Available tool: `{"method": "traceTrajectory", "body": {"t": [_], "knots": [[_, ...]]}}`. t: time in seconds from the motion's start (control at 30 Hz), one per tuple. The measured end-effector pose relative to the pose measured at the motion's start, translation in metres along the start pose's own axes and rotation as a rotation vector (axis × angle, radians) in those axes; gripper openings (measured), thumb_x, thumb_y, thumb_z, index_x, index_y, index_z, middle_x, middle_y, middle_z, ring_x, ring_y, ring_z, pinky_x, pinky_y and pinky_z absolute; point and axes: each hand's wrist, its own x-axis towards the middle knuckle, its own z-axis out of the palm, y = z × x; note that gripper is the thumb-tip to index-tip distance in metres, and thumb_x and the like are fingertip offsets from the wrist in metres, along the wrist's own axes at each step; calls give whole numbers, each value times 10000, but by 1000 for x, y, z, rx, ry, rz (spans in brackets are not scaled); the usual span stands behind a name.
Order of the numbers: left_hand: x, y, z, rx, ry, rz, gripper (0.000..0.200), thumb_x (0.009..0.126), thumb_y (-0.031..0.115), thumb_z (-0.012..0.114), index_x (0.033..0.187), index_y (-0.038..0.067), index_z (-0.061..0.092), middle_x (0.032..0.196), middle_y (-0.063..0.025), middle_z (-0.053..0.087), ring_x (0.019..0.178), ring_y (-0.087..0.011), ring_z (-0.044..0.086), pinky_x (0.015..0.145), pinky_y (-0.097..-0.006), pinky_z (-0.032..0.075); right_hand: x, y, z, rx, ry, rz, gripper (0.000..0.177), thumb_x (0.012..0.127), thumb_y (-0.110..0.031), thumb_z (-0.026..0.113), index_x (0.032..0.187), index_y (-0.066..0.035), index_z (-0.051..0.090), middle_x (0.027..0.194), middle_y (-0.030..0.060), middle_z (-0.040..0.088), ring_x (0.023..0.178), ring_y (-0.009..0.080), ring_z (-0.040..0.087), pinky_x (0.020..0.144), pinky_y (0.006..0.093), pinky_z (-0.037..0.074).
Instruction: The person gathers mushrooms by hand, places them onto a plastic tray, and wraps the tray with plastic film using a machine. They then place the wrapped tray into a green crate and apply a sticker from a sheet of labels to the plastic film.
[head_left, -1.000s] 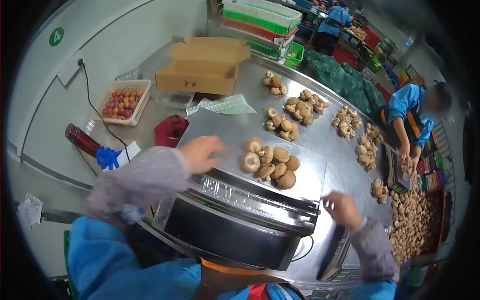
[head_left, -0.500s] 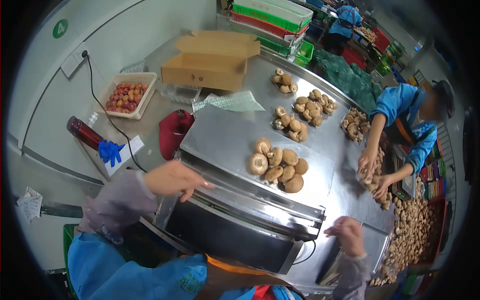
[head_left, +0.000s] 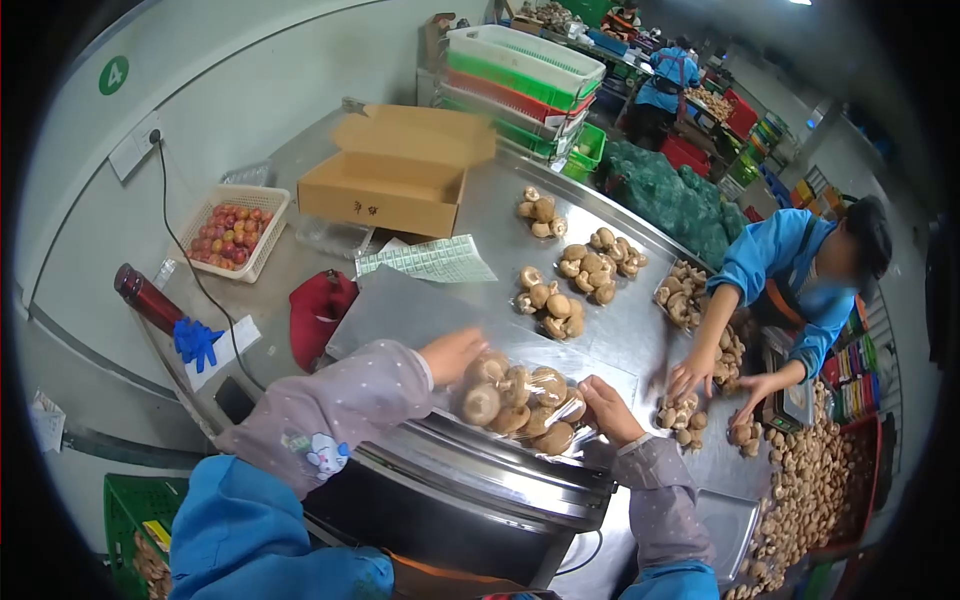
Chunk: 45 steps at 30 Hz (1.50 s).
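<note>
- Left hand (head_left: 452,352), right hand (head_left: 607,408): moved in, curled against either side of heap of brown mushrooms (head_left: 520,402); grip unclear.
- Clear plastic film (head_left: 548,378) now covers heap; bare before.

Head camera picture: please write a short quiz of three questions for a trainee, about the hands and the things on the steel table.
1. True or false: the cardboard box stands open.
2. What lies between the left hand and the right hand? A. mushrooms under clear film. B. a red cap. C. a bottle.
3. What colour is most of the fruit in the basket?
Key: 1 true; 2 A; 3 red.
</note>
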Motion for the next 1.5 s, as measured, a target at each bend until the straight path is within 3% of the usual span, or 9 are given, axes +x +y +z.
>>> {"method": "traceTrajectory", "body": {"t": [0.13,0.27,0.4,0.47,0.5,1.0,1.23,1.43,1.5], "knots": [[-17,33,-17,-653,-452,-793,520,958,450,311,1001,28,612,863,-123,628,736,-223,612,629,-377,487,-23,1,23,82,-24,308,494,932,-463,405,1082,-24,576,1013,77,586,883,172,535,763,302,443],[-88,17,-1,-408,-635,-684,622,928,551,283,923,41,640,683,-91,603,565,-174,556,499,-329,447,-95,-6,66,-58,-84,442,456,957,-400,354,1157,-41,551,912,56,614,833,141,561,769,271,461],[-182,17,22,-172,-616,-699,678,917,547,288,713,28,673,627,-109,643,569,-240,623,599,-340,509,-116,150,82,-809,-256,-552,598,803,-109,635,1317,7,352,1102,192,567,971,298,585,808,357,464],[-204,-2,48,151,-411,-497,649,905,546,317,744,32,679,705,-148,653,705,-295,636,708,-385,500,-119,124,122,-1019,-195,108,661,778,-134,674,1325,-9,325,1099,176,556,980,301,570,836,359,449],[-211,-7,58,244,-304,-485,639,897,551,331,756,34,681,751,-167,656,778,-320,635,756,-406,491,-100,193,107,-1249,-113,-311,346,934,-271,379,1191,-99,534,802,147,647,678,284,627,662,382,507],[-261,33,60,10,412,-490,334,841,297,581,636,38,536,628,-178,580,630,-385,572,549,-445,442,-182,158,168,789,558,108,260,934,-281,490,702,-163,487,508,-86,320,375,33,270,333,205,198],[-260,-6,69,643,475,24,139,826,203,546,709,131,524,603,-44,552,557,-247,575,498,-373,455,-151,168,172,-928,957,-502,211,843,-178,577,681,-64,506,562,182,475,499,333,481,491,433,383],[-250,42,98,-1008,-124,449,138,787,181,586,780,45,561,734,-57,559,660,-160,554,612,-282,461,-166,138,188,-303,39,-360,107,865,-146,531,862,-52,582,656,104,561,573,210,554,488,353,429],[-275,97,74,-1262,-333,113,122,836,113,553,942,52,546,815,-82,564,765,-176,562,668,-271,453,-210,98,183,-329,-328,-270,126,866,-157,536,864,-40,582,674,91,572,584,206,561,492,350,436]]}}
